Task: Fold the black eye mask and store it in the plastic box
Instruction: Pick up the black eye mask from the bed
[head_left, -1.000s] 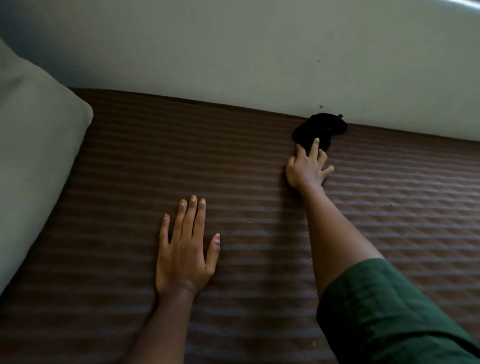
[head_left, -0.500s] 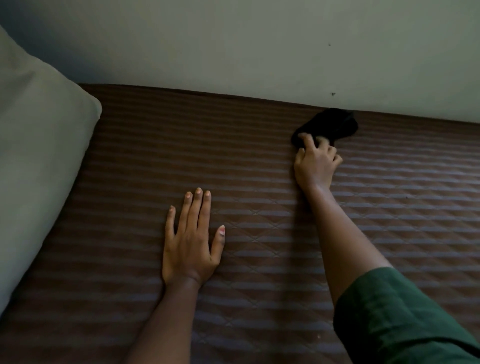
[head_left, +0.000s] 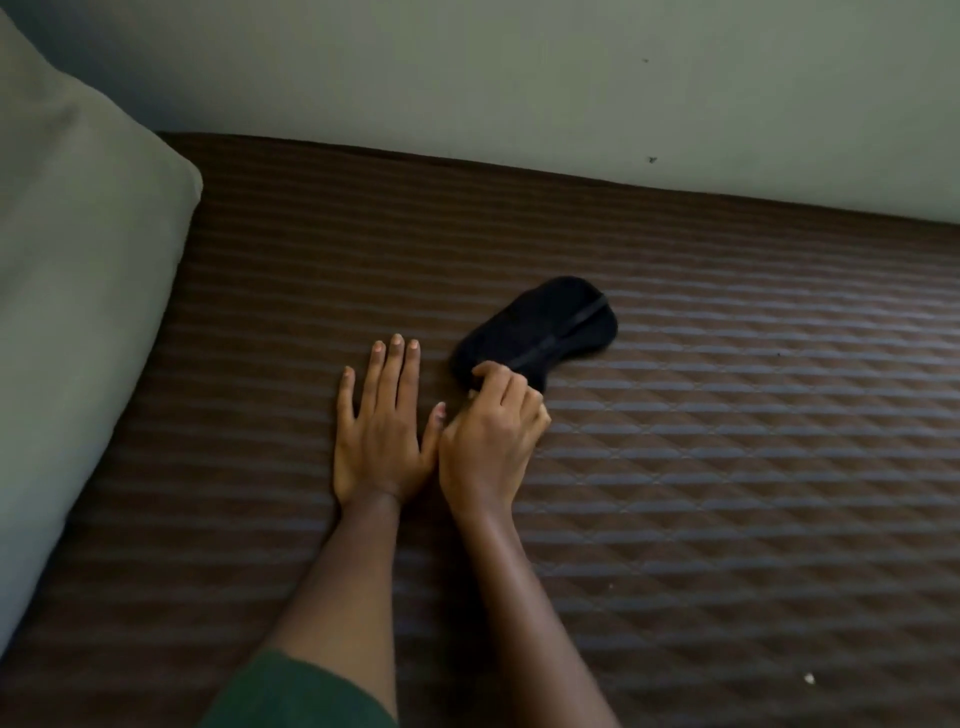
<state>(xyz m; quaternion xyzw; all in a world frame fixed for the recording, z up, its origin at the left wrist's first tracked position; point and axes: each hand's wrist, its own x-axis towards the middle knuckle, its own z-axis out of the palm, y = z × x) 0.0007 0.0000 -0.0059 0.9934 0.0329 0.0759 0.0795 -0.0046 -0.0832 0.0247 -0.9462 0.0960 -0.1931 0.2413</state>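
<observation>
The black eye mask (head_left: 545, 327) lies on the brown quilted mattress (head_left: 727, 441), its strap running across the top, slanting up to the right. My right hand (head_left: 491, 431) pinches the mask's near left end between thumb and fingers. Flat on the mattress just left of it rests my left hand (head_left: 382, 421), palm down with fingers spread, its thumb touching my right hand. The plastic box is not in view.
A pale green pillow (head_left: 78, 312) fills the left side, lying over the mattress edge. A light wall (head_left: 519, 78) runs along the far side of the bed. A small white speck (head_left: 809, 677) sits on the mattress at lower right.
My right hand closed on the mask at the wall and dragged it toward me, beside my left hand. The mask now lies well away from the wall.
</observation>
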